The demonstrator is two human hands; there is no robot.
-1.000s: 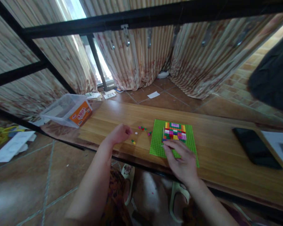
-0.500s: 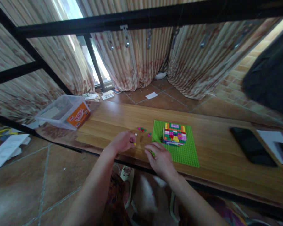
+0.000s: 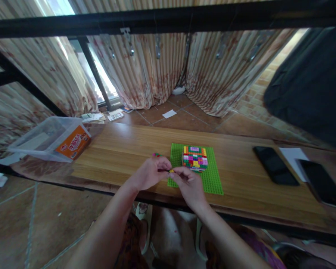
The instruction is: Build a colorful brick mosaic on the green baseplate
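Observation:
My left hand [image 3: 151,174] and my right hand [image 3: 190,184] meet over the front of the table, fingertips pinched together around a small yellow toy brick [image 3: 171,171]. Just behind and to the right, a multicoloured block of stacked toy bricks [image 3: 195,157] stands on a green studded baseplate [image 3: 212,184]. My fingers overlap the plate's left edge in the view. A few small loose bricks [image 3: 157,154], red and green among them, lie beyond my left hand, which partly hides them.
A clear plastic bin [image 3: 44,140] with an orange label stands at the table's [image 3: 123,145] left end. To the right lie a black phone [image 3: 276,165], a white paper [image 3: 294,158] and a second dark phone-like device [image 3: 323,183]. A black bar [image 3: 168,26] crosses above.
My hands have come together from apart, and the yellow brick is now between both sets of fingertips. The view has swung right, shifting everything leftward.

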